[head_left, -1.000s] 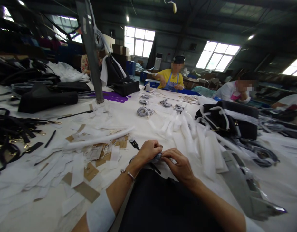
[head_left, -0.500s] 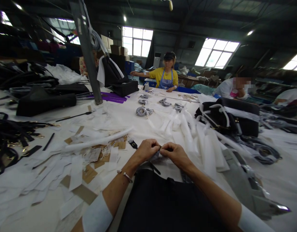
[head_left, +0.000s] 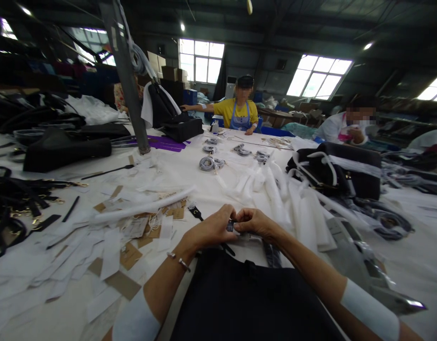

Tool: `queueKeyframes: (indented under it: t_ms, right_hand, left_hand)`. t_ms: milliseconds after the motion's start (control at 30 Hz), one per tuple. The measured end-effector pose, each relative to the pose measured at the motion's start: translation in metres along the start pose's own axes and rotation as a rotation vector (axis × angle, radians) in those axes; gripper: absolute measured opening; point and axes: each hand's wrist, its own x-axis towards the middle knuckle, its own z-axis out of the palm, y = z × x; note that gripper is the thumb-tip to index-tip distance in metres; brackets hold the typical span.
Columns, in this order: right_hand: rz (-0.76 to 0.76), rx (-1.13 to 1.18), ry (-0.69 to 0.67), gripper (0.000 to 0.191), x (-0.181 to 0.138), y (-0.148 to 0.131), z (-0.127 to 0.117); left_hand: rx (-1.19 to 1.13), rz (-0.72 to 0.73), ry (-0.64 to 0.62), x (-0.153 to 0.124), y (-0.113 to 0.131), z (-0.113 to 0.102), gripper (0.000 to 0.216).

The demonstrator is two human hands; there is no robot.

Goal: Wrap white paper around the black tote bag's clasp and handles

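Observation:
Both of my hands meet above the top edge of a black bag (head_left: 247,298). Thumb and fingers of my left hand (head_left: 218,225) pinch a small dark piece (head_left: 230,225) with a glossy look; what it belongs to is not clear. My right hand (head_left: 254,222) has its fingertips closed on the right end of that same piece. A black strap end with a gold buckle (head_left: 195,212) lies just left of my left hand. Below that hand a black strap tip (head_left: 227,248) shows; I cannot tell whether the two are joined.
Paper strips and brown tags (head_left: 131,255) litter the left, beside black straps with gold clips (head_left: 33,203). White foam strips (head_left: 275,189) and a grey device (head_left: 360,265) lie right. Wrapped coiled straps (head_left: 211,164), a black bag (head_left: 360,170) and a metal post (head_left: 124,76) stand beyond; co-workers sit opposite.
My left hand has turned, and more of the small dark piece shows between my fingers. Both forearms have shifted slightly left. The co-worker in yellow has leaned a little left.

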Motion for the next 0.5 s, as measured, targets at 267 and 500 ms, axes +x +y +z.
queueKeyframes:
  t_ms: [267, 500]
  right_hand:
    - [-0.039, -0.021, -0.012, 0.044, 0.008, -0.006, -0.008]
    - [-0.061, -0.005, 0.031, 0.040, 0.015, -0.004, -0.007]
  left_hand:
    - [0.145, 0.068, 0.190, 0.011, -0.023, 0.022, 0.023]
    - [0.137, 0.107, 0.230, 0.017, -0.035, 0.026, 0.007]
